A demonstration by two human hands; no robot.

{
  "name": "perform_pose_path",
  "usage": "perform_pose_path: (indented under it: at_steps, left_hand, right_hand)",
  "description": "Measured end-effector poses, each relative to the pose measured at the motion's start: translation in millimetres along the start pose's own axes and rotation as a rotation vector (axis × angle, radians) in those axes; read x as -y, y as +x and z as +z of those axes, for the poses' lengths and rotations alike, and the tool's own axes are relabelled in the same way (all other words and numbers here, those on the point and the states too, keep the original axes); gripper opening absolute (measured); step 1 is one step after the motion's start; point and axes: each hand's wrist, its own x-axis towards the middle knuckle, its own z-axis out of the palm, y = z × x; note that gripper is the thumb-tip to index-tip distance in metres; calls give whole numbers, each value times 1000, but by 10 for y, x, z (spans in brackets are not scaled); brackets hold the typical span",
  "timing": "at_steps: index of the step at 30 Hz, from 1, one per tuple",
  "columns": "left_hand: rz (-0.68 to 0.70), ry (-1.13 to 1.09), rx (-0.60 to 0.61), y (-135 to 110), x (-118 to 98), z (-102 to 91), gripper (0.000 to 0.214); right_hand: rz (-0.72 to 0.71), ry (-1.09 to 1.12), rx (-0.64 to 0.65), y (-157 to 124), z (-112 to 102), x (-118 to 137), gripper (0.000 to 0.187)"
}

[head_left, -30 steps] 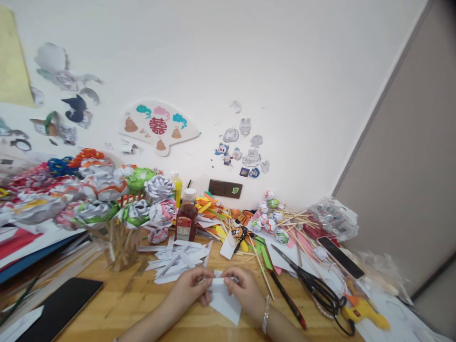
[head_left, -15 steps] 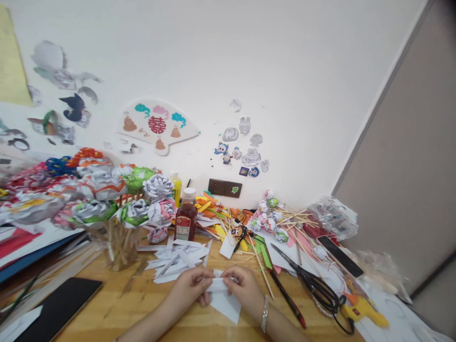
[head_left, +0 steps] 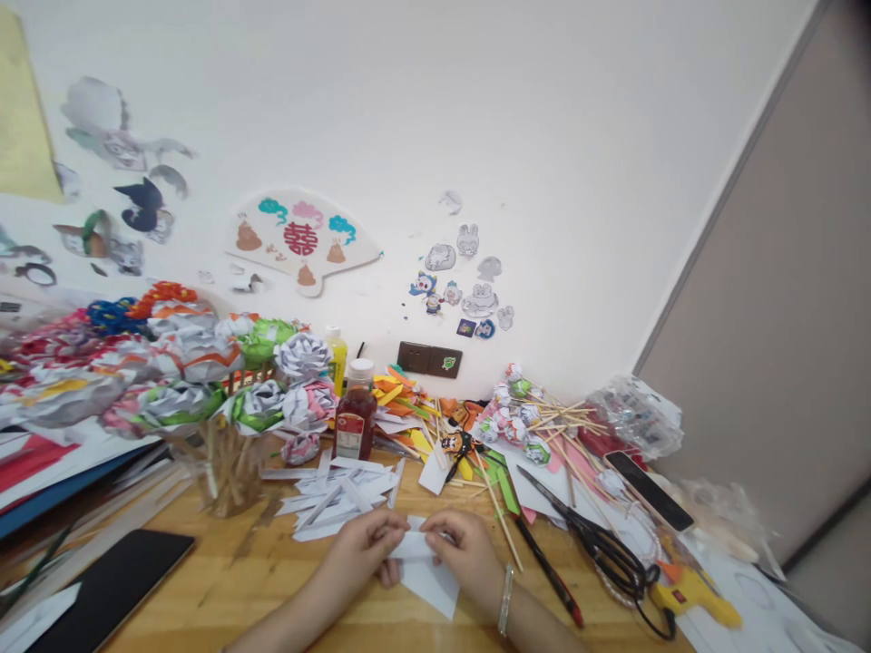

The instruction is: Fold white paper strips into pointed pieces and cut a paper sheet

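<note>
Grip: left hand [head_left: 362, 547] and right hand [head_left: 464, 550] pinch the white paper [head_left: 430, 585] at its fold's ends (best there, being likely light and creasable).

A white wall [head_left: 572, 181] rises behind a wooden table [head_left: 224, 571] in soft, even light. On the wall hang a yellow sheet [head_left: 24, 118] at far left, a fan-shaped sign [head_left: 272, 254], and cutouts [head_left: 481, 300] either side; below, a dark socket [head_left: 415, 357]. A greyish panel [head_left: 782, 272] stands right.
</note>
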Motion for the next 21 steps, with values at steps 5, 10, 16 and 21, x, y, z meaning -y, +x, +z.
perform_pose_path:
  at_steps: [5,10,16,21]
  left_hand:
    - [-32,-3,-1,35,24,-20,46]
    - [-39,-4,-14,47,46,-26,47]
    - [-53,-15,-18,42,38,-21,49]
    - [-63,-26,-1,61,38,-39,49]
  right_hand:
    - [39,76,-41,4,4,14,24]
    - [32,89,-37,7,-6,18,29]
    - [53,118,-52,15,3,-16,31]
    - [59,128,-66,28,-3,-49,31]
